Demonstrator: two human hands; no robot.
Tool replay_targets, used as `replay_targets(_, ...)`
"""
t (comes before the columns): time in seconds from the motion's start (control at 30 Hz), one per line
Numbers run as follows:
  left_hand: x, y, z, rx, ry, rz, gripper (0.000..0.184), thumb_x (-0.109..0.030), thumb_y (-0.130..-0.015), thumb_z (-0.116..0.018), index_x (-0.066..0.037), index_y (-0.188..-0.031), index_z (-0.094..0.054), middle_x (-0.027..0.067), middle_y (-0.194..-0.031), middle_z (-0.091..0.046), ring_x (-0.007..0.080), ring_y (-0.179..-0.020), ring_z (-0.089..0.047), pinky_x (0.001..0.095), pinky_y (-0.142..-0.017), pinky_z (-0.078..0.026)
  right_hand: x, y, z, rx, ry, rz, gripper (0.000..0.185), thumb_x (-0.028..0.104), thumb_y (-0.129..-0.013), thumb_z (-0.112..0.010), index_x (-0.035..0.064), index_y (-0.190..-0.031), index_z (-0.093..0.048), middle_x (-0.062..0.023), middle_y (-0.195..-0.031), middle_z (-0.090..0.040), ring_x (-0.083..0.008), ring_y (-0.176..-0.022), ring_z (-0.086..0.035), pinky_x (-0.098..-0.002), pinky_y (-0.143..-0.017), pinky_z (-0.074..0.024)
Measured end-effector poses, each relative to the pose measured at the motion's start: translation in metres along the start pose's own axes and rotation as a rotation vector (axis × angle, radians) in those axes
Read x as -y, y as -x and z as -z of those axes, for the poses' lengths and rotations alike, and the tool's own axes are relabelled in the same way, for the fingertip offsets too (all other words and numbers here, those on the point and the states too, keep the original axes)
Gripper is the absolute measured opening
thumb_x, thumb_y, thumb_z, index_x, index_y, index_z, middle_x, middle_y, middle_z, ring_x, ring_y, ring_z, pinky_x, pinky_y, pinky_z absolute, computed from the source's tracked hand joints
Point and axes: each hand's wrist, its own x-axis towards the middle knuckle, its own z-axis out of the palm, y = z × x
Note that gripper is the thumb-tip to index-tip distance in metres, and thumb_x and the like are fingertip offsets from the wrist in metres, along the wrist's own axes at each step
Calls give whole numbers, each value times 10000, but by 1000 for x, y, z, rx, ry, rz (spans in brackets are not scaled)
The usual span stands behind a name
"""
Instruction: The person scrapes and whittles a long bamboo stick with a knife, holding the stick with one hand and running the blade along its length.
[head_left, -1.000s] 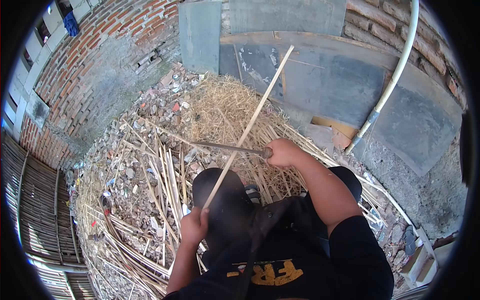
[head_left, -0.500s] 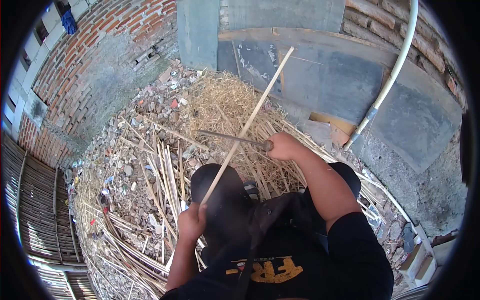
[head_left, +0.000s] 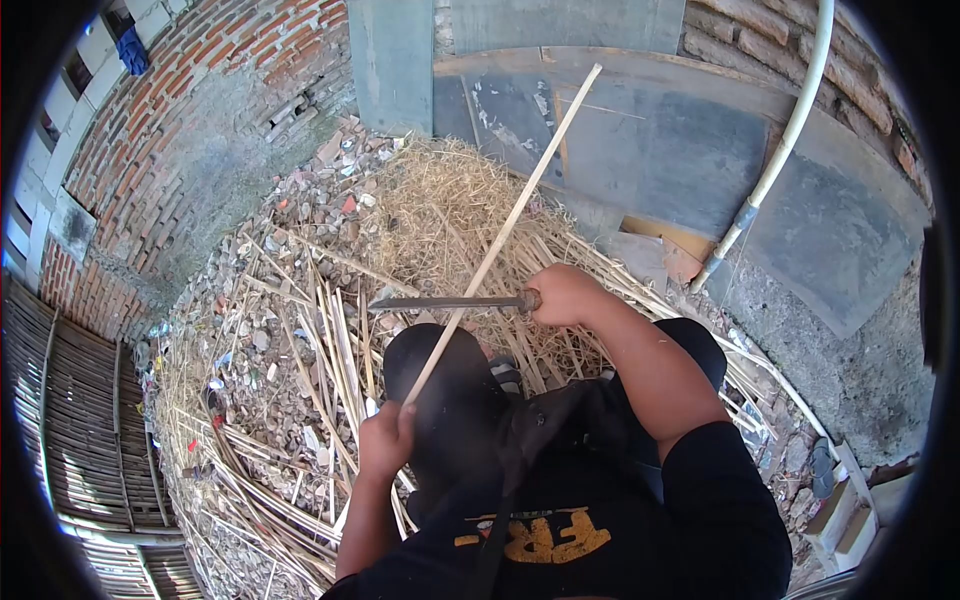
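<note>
My left hand (head_left: 386, 441) is closed round the lower end of a long pale bamboo strip (head_left: 520, 203), which slants up and away to the right across my knee. In my right hand (head_left: 563, 295) is the handle of a long knife (head_left: 450, 302), its dark blade pointing left. The blade crosses the strip a little above my knee; whether its edge bites into the strip I cannot tell. Beneath both lies a heap of thin straw-coloured shavings (head_left: 445, 205).
Several loose bamboo strips (head_left: 335, 340) lie on rubble left of my knees, with a bundle of longer ones (head_left: 265, 500) lower down. Grey panels (head_left: 660, 140) lean on the wall ahead. A pale pipe (head_left: 785, 160) rises at the right. A bamboo slat screen (head_left: 85, 400) stands far left.
The knife has come down along the strip toward my left hand, its blade now nearly level. The strip's far end has shifted slightly up and right. My left hand stays in place.
</note>
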Motion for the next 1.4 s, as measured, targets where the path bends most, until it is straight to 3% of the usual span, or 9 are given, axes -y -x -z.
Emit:
replay_targets(0.23,7,2,-2,-21,-29,20,337,-312,-1016,-625,-36,-825,-596,261,-661,-632,501,-664,-641,575,-605,-493,4,-10,-8,-11,-30,50,233,198,-755,-675,67,-932,-754,-193,-921,-733,-387,-940,-707,-490,-820,-558)
replay_targets(0.37,3,1,0,-20,-20,24,343,-323,-1014,-627,-34,-833,-595,263,-677,-638,504,-675,-641,571,-607,-493,6,3,-13,-128,27,91,213,184,-755,-670,83,-923,-753,-184,-910,-736,-379,-922,-716,-495,-814,-564)
replay_targets(0.57,1,1,-3,-19,-18,25,349,-327,-1013,-632,-32,-828,-597,263,-674,-639,499,-673,-645,567,-609,-496,15,14,3,-56,50,30,231,179,-757,-671,92,-948,-769,-198,-924,-739,-393,-916,-716,-489,-829,-567)
replay_targets(0.67,2,2,-4,-38,-42,36,346,-320,-1014,-631,-35,-821,-597,260,-660,-633,496,-662,-644,567,-603,-496,-30,-27,-9,-130,-159,-119,254,190,-766,-676,79,-974,-772,-210,-940,-740,-398,-922,-714,-477,-838,-565)
replay_targets(0.9,3,0,2,-19,-40,1,319,-297,-1016,-631,-40,-831,-602,256,-652,-628,489,-649,-642,553,-587,-497,-35,-27,-6,-202,-227,-86,282,217,-771,-698,55,-993,-762,-209,-978,-740,-385,-928,-714,-471,-844,-563)
replay_targets(1.0,1,-3,0,-23,-43,-29,299,-289,-1016,-633,-44,-845,-605,253,-646,-625,488,-639,-640,552,-579,-493,-11,-7,-2,-42,-93,-44,260,210,-765,-694,61,-969,-752,-201,-968,-736,-378,-934,-716,-488,-835,-562)
replay_targets(1.13,2,-1,-2,-22,-44,-26,300,-284,-1015,-635,-39,-845,-596,251,-625,-615,487,-617,-634,550,-560,-484,4,-2,-24,-16,14,60,223,191,-755,-677,103,-943,-757,-184,-927,-735,-381,-918,-713,-502,-811,-561)
replay_targets(1.33,3,-1,-4,-43,-85,3,313,-302,-1013,-642,-39,-849,-597,253,-641,-627,492,-638,-641,554,-576,-495,-17,-24,-18,-9,-71,66,221,211,-748,-687,97,-922,-761,-191,-893,-732,-390,-888,-709,-490,-791,-556)
replay_targets(1.4,7,0,-5,-57,-78,-3,313,-311,-1015,-637,-42,-858,-605,254,-655,-635,494,-653,-646,557,-591,-501,-28,-32,-13,-109,-105,6,238,209,-740,-696,63,-921,-746,-206,-882,-724,-394,-871,-702,-478,-783,-554)
